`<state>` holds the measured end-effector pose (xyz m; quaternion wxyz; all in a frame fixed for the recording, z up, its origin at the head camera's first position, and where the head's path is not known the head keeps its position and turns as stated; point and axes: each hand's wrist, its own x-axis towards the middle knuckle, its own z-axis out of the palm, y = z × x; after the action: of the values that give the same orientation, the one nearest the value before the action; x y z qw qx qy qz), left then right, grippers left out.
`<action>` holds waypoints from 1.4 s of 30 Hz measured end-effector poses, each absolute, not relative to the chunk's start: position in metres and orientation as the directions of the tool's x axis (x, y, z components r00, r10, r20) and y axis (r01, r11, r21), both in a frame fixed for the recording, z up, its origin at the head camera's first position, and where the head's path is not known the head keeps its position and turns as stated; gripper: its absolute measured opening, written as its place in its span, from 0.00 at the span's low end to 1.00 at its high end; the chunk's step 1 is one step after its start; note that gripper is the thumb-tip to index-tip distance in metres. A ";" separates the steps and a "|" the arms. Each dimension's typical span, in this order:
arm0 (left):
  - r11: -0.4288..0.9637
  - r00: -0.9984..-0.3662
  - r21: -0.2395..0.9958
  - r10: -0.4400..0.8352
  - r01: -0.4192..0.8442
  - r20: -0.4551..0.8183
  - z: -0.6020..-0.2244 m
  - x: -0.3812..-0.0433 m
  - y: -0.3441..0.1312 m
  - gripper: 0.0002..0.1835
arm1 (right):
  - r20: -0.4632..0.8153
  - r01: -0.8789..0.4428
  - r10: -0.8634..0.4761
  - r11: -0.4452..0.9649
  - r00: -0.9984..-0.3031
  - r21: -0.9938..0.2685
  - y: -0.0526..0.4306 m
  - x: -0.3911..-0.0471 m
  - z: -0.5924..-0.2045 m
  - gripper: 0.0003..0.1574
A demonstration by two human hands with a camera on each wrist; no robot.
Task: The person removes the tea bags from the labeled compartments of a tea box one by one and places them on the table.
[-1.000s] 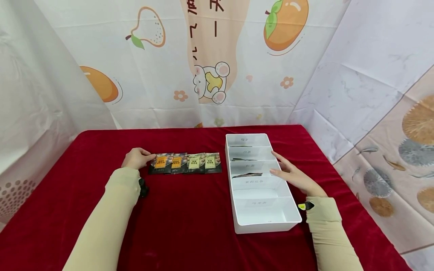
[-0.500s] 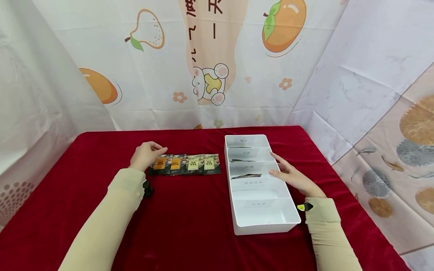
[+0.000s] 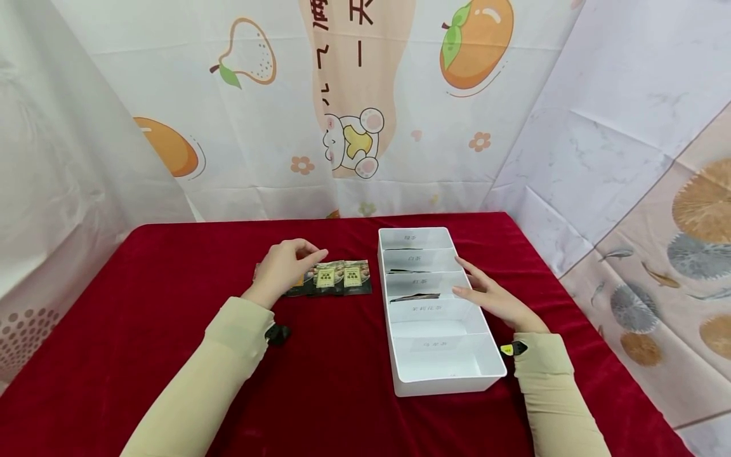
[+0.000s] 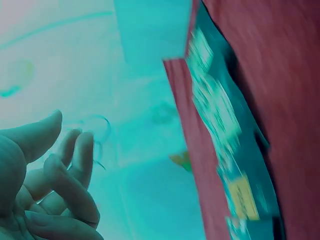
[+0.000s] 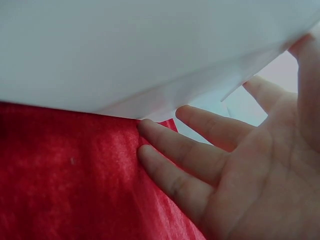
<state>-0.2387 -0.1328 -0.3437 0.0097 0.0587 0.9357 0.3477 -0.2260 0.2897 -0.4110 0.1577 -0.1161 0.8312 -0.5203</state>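
Above packets (image 3: 327, 278), left hand (image 3: 281, 270); at tray (image 3: 451, 387) rim, right hand (image 3: 492, 298); cloth (image 3: 337, 343) between.

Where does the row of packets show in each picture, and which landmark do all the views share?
Head: packets lie slightly below and left of centre.
Left wrist: packets, blurred, slant down the right half.
Right wrist: not in it.
Shared landmark: the red cloth, in all three.

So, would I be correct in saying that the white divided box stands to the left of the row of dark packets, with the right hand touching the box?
Not quite: the head view shows the white divided box to the right of the row of dark packets. The right hand is indeed touching it.
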 end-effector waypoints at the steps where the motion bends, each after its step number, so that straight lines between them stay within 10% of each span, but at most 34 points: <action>1: 0.744 -0.992 0.659 0.129 0.110 0.020 -0.342 -0.236 -0.129 0.20 | -0.142 -0.029 -0.356 0.434 -0.924 -0.901 0.290 -0.226 -0.411 0.50; 28: 0.598 -0.801 0.666 0.599 0.446 -0.002 -0.360 -0.166 -0.026 0.12 | -0.157 -0.019 -0.346 0.454 -0.925 -0.891 0.291 -0.225 -0.407 0.50; 42: 0.584 -0.795 0.673 0.606 0.453 0.009 -0.375 -0.166 -0.009 0.12 | -0.161 -0.012 -0.359 0.435 -0.920 -0.900 0.290 -0.226 -0.408 0.49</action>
<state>-0.1658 -0.0093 -0.3754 0.1117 0.2999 0.8830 0.3434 -0.2255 0.2903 -0.4078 0.1666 -0.1117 0.8306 -0.5195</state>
